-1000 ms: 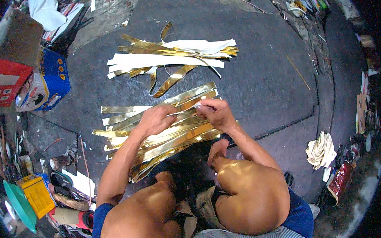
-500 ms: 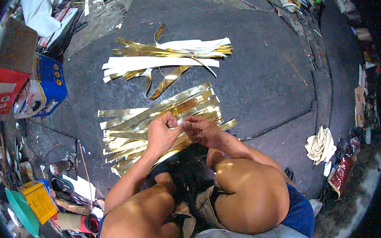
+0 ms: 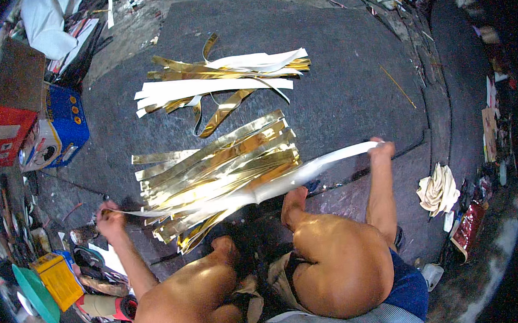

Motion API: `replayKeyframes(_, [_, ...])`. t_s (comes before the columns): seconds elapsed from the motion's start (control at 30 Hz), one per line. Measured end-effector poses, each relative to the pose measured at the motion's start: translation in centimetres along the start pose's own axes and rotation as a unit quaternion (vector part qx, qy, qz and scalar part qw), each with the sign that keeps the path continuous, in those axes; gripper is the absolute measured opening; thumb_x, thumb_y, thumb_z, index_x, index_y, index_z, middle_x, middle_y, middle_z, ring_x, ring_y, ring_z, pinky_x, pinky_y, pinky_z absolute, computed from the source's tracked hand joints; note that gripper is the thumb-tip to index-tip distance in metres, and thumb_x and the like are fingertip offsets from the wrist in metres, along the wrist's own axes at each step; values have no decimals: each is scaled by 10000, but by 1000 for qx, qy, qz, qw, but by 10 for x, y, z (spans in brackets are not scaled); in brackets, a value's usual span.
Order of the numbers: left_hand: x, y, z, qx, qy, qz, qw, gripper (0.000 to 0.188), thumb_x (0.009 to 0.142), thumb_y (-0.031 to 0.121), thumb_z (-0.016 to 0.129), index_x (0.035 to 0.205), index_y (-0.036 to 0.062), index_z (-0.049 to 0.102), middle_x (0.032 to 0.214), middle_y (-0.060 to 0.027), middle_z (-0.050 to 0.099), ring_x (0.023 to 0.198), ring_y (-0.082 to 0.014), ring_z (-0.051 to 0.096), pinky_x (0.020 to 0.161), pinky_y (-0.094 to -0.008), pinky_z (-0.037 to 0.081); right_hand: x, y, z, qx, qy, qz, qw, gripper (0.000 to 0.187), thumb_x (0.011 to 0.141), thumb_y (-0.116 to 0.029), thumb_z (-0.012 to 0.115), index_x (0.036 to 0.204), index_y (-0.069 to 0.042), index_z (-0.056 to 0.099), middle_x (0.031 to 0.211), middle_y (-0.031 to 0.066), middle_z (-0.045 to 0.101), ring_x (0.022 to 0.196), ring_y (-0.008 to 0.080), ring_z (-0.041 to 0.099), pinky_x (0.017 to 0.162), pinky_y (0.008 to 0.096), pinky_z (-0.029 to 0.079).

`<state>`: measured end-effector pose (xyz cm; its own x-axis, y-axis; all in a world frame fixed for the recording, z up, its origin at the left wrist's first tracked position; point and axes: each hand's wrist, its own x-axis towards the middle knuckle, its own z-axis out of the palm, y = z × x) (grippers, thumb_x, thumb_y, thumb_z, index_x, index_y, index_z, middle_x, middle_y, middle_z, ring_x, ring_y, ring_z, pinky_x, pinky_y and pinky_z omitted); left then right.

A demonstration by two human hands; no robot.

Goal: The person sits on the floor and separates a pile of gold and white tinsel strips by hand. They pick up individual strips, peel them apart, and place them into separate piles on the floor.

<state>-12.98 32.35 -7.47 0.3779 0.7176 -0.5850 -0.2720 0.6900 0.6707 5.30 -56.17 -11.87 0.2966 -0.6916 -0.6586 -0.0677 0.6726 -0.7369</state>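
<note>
My left hand point(image 3: 110, 220) and my right hand point(image 3: 382, 147) are spread wide apart, each closed on one end of a long white strip point(image 3: 331, 159). The strip stretches between them, with a crease near its middle, and passes over the front of a pile of shiny gold strips point(image 3: 223, 158). That pile lies on the dark mat just beyond my feet. Farther away sits a second bundle of white and gold strips point(image 3: 218, 86), with a gold strip curling out of its near side.
Dark sheeting point(image 3: 349, 71) covers the floor. At the left stand a red box point(image 3: 5, 134) and a blue box point(image 3: 67, 124). Nearer are a yellow box point(image 3: 57, 280) and a green lid-like disc point(image 3: 37, 297). A crumpled cream cloth point(image 3: 438, 190) lies at the right.
My hands were together over the gold pile; now they are far apart, left hand to the left and right hand to the right, with the white strip drawn out between them.
</note>
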Motion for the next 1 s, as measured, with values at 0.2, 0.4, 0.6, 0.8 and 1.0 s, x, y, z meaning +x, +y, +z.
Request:
replayKeyframes(0.2, [-41, 14, 48, 271, 42, 67, 959, 456, 886, 517, 569, 711, 101, 507, 592, -32, 489, 564, -191, 481, 497, -309, 387, -169, 63, 83, -497, -217, -462, 701, 288, 831, -350, 716, 809, -64, 701, 797, 60, 690, 713, 158, 637, 636, 338, 495])
replayKeyframes(0.4, [-156, -161, 136, 523, -301, 392, 694, 396, 680, 149, 828, 953, 95, 545, 803, 28, 481, 674, -68, 433, 605, -245, 389, -231, 194, 88, -591, -336, -487, 549, 315, 774, -287, 745, 1045, -129, 719, 860, 91, 670, 892, 263, 651, 775, 377, 509])
replayKeyframes(0.6, [-215, -229, 138, 584, -484, 168, 630, 135, 745, 113, 688, 820, 70, 584, 601, -60, 514, 558, -170, 508, 555, -319, 433, -254, 198, 91, -545, -355, -484, 585, 287, 811, -236, 692, 1091, -171, 695, 945, 85, 598, 846, 297, 627, 742, 418, 499])
replayKeyframes(0.8, [-221, -252, 120, 586, -497, 152, 622, 76, 765, 98, 646, 796, 44, 603, 672, -96, 597, 633, -232, 590, 620, -364, 467, -247, 188, 90, -567, -424, -501, 498, 213, 853, -215, 657, 1048, -129, 652, 1006, 81, 543, 843, 304, 624, 691, 407, 512])
replayKeyframes(1.0, [-224, -236, 119, 587, -523, 98, 610, 94, 832, 128, 631, 830, 34, 625, 774, -74, 656, 709, -150, 616, 619, -312, 490, -236, 165, 89, -519, -464, -438, 569, 160, 801, -184, 724, 868, -60, 648, 858, 51, 616, 725, 197, 617, 645, 335, 495])
